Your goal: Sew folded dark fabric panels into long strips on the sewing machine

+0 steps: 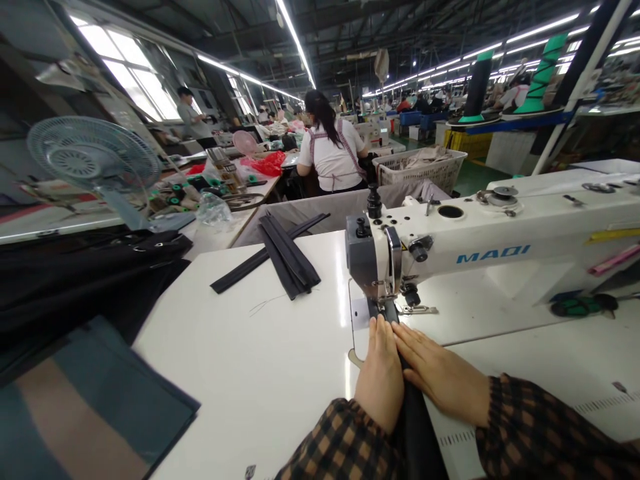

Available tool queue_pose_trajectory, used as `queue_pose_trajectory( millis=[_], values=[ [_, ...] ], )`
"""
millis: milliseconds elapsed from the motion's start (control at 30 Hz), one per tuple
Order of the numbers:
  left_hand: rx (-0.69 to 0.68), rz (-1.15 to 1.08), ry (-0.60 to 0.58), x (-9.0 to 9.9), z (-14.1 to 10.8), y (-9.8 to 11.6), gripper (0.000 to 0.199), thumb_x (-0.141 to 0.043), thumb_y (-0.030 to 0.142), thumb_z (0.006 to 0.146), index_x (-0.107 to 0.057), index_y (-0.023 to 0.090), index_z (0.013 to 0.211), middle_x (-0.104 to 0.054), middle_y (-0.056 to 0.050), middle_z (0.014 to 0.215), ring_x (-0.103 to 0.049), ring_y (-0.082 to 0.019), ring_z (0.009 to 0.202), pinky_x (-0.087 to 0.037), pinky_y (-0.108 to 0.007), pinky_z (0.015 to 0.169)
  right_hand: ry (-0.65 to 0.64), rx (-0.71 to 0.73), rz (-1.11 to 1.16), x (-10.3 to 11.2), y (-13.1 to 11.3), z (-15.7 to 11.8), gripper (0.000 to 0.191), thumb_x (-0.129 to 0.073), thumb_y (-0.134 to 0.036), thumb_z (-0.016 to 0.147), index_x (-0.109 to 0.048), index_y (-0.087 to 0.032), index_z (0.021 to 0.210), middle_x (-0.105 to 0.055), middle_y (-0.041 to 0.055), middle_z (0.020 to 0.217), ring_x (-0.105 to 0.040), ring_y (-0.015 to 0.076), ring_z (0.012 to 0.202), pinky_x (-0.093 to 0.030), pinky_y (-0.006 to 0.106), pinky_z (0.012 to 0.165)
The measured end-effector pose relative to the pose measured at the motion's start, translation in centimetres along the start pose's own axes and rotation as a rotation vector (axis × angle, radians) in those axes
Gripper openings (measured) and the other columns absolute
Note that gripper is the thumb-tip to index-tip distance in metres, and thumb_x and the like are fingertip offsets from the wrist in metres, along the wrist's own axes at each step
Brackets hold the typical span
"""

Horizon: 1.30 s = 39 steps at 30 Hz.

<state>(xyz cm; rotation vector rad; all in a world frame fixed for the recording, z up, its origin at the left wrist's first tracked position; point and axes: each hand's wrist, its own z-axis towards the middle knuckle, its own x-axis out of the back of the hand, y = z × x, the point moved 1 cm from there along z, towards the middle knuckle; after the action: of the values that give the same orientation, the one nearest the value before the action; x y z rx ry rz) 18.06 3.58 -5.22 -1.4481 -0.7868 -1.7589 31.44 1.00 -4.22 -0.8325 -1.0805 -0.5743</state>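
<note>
Hands (380,373) on black fabric (415,427), white basket (419,175) holding beige cloth (425,157)

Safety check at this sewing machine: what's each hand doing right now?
Left hand: open, fingers together, resting against the black fabric strip, not gripping it.
Right hand: open and flat, fingertips on the strip, not gripping it.
</note>
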Motion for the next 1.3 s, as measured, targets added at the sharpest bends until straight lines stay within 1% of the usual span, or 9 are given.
queue_pose_trajectory(
  millis=[200, 367, 500, 667, 767, 867, 933, 1067, 1300],
  values=[
    [0.1, -0.205, 0.01, 3.3, -1.3, 1.1, 0.036, -0.031, 0.005, 0.079, -0.048, 0.01, 0.112, -0.051, -0.012, 0.114, -0.046, -0.021, 0.111, -0.043, -0.039, 0.092, 0.009, -0.023, -0.045, -0.1, -0.4, -0.4, 0.051, -0.037, -0.021, 0.085, -0.025, -0.011, 0.133, -0.027, 0.0115, 0.138, -0.023, 0.02, 0.126, -0.03, 0.039, 0.102],
    [0.272, -0.355, -0.214, 6.1, -3.1, 1.7, 0.04, -0.04, 0.014, 0.077, -0.044, 0.005, 0.116, -0.055, -0.015, 0.103, -0.055, -0.024, 0.093, -0.047, -0.039, 0.081, 0.02, -0.013, -0.063, 0.0, -1.3, -1.9, 0.049, -0.037, -0.016, 0.084, -0.029, -0.01, 0.131, -0.027, 0.0106, 0.138, -0.022, 0.0193, 0.127, -0.03, 0.037, 0.102],
    [0.225, -0.467, -0.291, 6.3, -2.9, 1.2, 0.044, -0.036, 0.008, 0.076, -0.044, 0.008, 0.118, -0.057, -0.014, 0.103, -0.056, -0.023, 0.091, -0.045, -0.038, 0.081, 0.042, -0.024, -0.084, -0.2, -1.7, -2.2, 0.049, -0.038, -0.017, 0.083, -0.03, -0.01, 0.131, -0.029, 0.0102, 0.137, -0.025, 0.0196, 0.125, -0.033, 0.037, 0.1],
    [0.059, -0.64, -0.261, 6.8, -2.6, -1.0, 0.032, -0.029, 0.022, 0.087, -0.061, 0.017, 0.092, -0.061, -0.006, 0.08, -0.058, -0.016, 0.076, -0.048, -0.029, 0.07, 0.049, 0.009, -0.116, -0.2, -1.7, -2.4, 0.048, -0.039, -0.018, 0.084, -0.031, -0.01, 0.131, -0.03, 0.0116, 0.136, -0.026, 0.0207, 0.125, -0.034, 0.038, 0.1],
    [-0.115, -0.605, -0.182, 6.4, -2.5, -3.1, 0.031, -0.032, 0.018, 0.086, -0.059, 0.019, 0.099, -0.055, -0.009, 0.109, -0.053, -0.018, 0.099, -0.046, -0.033, 0.084, 0.054, -0.006, -0.11, 0.1, -1.4, -3.1, 0.05, -0.041, -0.026, 0.085, -0.029, -0.012, 0.132, -0.027, 0.01, 0.138, -0.024, 0.0214, 0.126, -0.033, 0.038, 0.1],
    [-0.191, -0.532, -0.106, 4.8, -2.9, -4.3, 0.047, -0.028, 0.007, 0.083, -0.036, 0.02, 0.127, -0.027, -0.009, 0.138, -0.03, -0.019, 0.124, -0.034, -0.038, 0.1, 0.049, -0.043, -0.137, 0.3, -1.1, -3.7, 0.052, -0.039, -0.029, 0.087, -0.024, -0.011, 0.134, -0.024, 0.0092, 0.139, -0.021, 0.022, 0.127, -0.032, 0.04, 0.101],
    [-0.178, -0.503, -0.119, 3.6, -3.5, -4.0, 0.057, -0.024, 0.002, 0.081, -0.019, 0.02, 0.134, -0.019, -0.007, 0.142, -0.025, -0.017, 0.127, -0.031, -0.035, 0.102, 0.031, -0.03, -0.157, 0.2, -1.1, -3.8, 0.051, -0.037, -0.027, 0.087, -0.022, -0.011, 0.134, -0.024, 0.0087, 0.139, -0.019, 0.0218, 0.127, -0.031, 0.041, 0.101],
    [-0.056, -0.46, -0.125, 2.4, -4.4, -2.3, 0.057, -0.021, 0.003, 0.083, -0.009, 0.02, 0.136, -0.012, -0.007, 0.143, -0.025, -0.016, 0.126, -0.033, -0.031, 0.101, -0.024, 0.01, -0.181, 0.2, -0.9, -3.5, 0.05, -0.038, -0.025, 0.087, -0.024, -0.008, 0.133, -0.02, 0.0099, 0.14, -0.017, 0.0215, 0.128, -0.03, 0.04, 0.102],
    [0.076, -0.466, -0.153, 2.1, -4.6, -1.3, 0.055, -0.02, 0.002, 0.083, -0.012, 0.016, 0.135, -0.016, -0.01, 0.142, -0.025, -0.016, 0.125, -0.031, -0.033, 0.102, -0.04, 0.058, -0.121, 0.6, -0.9, -2.9, 0.049, -0.039, -0.023, 0.087, -0.026, -0.011, 0.133, -0.023, 0.0077, 0.139, -0.02, 0.0195, 0.127, -0.029, 0.037, 0.103]
  ],
)
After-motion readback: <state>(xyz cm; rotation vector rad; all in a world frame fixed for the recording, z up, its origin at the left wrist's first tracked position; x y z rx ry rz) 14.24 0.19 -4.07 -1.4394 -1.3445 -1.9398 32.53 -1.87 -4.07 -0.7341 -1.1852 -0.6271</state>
